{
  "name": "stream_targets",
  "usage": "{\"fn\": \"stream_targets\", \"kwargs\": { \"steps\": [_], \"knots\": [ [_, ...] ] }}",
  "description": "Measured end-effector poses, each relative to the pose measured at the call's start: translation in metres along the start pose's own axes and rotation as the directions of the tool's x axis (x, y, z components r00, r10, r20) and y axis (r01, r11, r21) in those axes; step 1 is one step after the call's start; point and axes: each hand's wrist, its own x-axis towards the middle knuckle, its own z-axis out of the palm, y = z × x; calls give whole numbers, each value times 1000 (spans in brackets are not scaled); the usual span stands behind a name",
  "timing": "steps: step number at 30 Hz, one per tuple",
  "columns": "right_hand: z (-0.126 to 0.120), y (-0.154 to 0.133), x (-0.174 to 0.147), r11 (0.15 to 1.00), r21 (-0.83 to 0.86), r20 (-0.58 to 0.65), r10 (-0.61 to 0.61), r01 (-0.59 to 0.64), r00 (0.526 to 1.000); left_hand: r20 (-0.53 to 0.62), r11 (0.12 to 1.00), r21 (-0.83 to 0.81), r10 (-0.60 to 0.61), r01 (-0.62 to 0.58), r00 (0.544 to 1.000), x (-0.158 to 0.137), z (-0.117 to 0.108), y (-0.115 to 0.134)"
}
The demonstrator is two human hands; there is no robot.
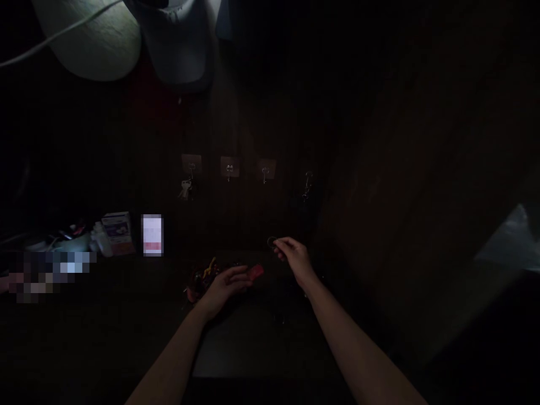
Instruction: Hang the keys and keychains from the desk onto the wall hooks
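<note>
Thin, round, wire-like ring [269,242] above far part of dark, smooth tabletop [240,354], pinched between right hand's [294,257] thumb and index. Right forearm angled in from near right, wrist bent left.
Small flat red piece [256,273] just left and near of ring, at left hand's [228,285] fingertips. Left hand low, fingers extended, slightly parted; can't tell if gripping red piece.
Tangled multicolored pile of small items [202,279] beside left hand, left side. Far wall: clear square adhesive hook [230,167], silvery keys [184,189] hanging farther left.
</note>
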Motion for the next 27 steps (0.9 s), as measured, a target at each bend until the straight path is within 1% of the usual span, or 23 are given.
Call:
{"fn": "stream_targets", "kwargs": {
  "steps": [3, 6, 9, 12, 15, 17, 22, 27],
  "knots": [
    [-5, -12, 9, 999, -15, -16, -41, 41, 999, -17, 1000, -10, -23, 23, 1000, 0, -1, 0],
    [-13, -26, 21, 995, -10, -70, -105, 104, 992, -51, 1000, -9, -25, 24, 998, 2, -2, -3],
    [-22, -41, 38, 987, 2, -165, -159, 162, 973, -80, 1000, -18, -20, 18, 997, 5, -3, -6],
    [-32, -57, 58, 978, 34, -286, -189, 207, 939, -123, 1000, -16, -10, 8, 992, 5, -4, -7],
    [-42, -72, 79, 975, 90, -389, -155, 205, 908, -170, 1000, -6, 9, -10, 985, 4, -4, -7],
    [-48, -79, 92, 976, 110, -421, -127, 189, 898, -192, 1000, -7, 22, -24, 981, 4, -4, -6],
    [-54, -88, 115, 982, 140, -449, -53, 129, 892, -224, 998, -46, 28, -39, 974, 1, -1, -2],
    [-55, -83, 122, 985, 168, -456, 32, 50, 890, -214, 996, -73, 30, -47, 976, -1, 2, 2]
  ]
}}
